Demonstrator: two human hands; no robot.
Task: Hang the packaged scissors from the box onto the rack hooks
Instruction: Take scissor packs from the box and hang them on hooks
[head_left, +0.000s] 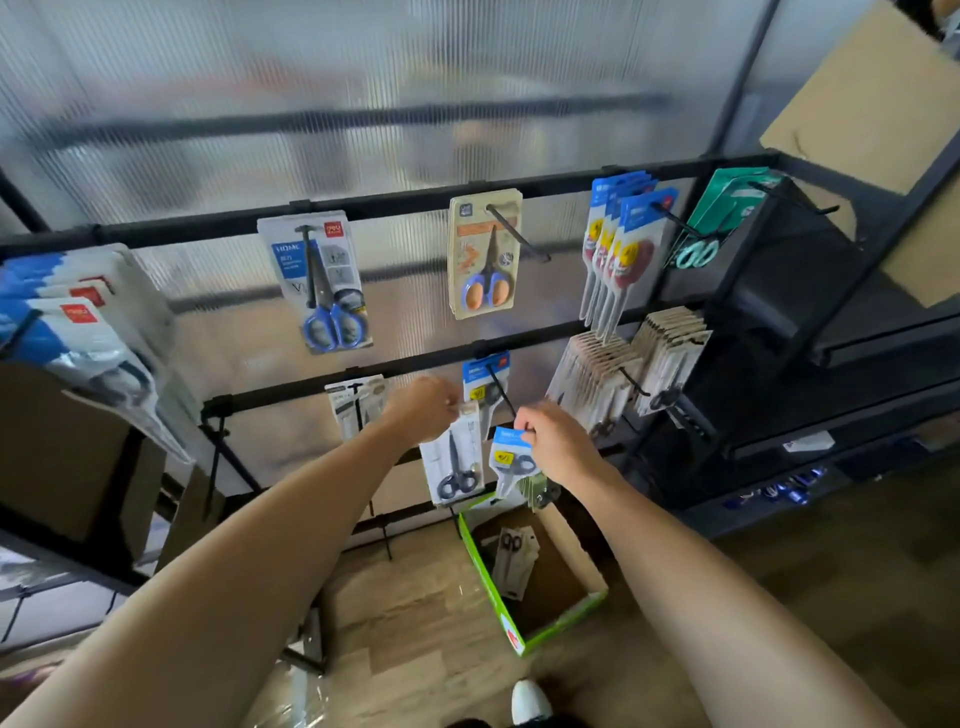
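The black metal rack (395, 202) spans your whole view in front of a ribbed translucent panel (311, 78), its rails carrying hanging scissor packs with open panel showing between them. On the wooden floor (415, 613) below sits the green-edged cardboard box (545, 623), top open, with a few grey packs lying flat inside. Your left hand (423, 408) pinches the top of a white-carded pack of black-handled scissors (453, 465); it hangs upright, long axis vertical, handles down, just beside the black hook (500, 388) on the lower rail. Your right hand (553, 441) has its fingers curled round the top of a blue-topped pack of grey-handled scissors (509, 460), tips pointing down, with more packs bunched under the palm. Both packs hang above the box.
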